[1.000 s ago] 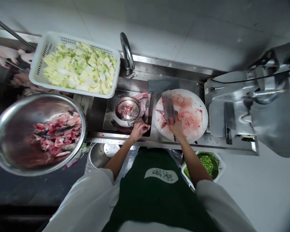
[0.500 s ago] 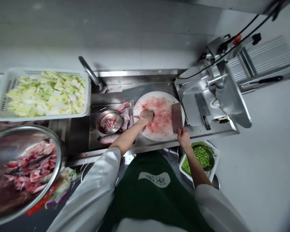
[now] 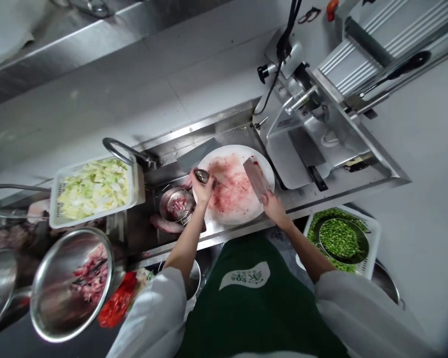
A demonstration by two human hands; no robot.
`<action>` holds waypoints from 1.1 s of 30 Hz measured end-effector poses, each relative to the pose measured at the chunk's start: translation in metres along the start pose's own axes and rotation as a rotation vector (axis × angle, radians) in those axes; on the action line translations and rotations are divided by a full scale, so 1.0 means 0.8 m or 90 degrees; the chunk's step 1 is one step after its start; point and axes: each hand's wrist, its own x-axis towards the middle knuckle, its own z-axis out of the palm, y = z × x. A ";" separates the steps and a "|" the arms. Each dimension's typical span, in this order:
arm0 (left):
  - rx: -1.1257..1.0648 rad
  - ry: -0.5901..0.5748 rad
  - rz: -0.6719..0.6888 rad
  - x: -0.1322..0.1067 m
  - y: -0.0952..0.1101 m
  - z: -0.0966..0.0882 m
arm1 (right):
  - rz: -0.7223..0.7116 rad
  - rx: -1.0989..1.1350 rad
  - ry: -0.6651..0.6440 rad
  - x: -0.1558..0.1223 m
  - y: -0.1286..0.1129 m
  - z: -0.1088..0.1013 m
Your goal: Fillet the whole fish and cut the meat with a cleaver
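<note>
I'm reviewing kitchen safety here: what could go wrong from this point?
The right hand holds a cleaver above the cutting board, so a stray stroke might cut the left hand at the board's left side. The fish piece in the left hand could slip from its grip. Blood smears on the board might make footing slick for anything set there.

cleaver [image 3: 255, 179] | slanted over red-smeared board [image 3: 231, 211] | dark fish piece [image 3: 201, 175] | board's left edge
</note>
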 end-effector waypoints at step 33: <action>0.197 -0.057 -0.062 -0.091 0.011 0.021 | -0.136 -0.021 -0.164 0.024 -0.157 0.026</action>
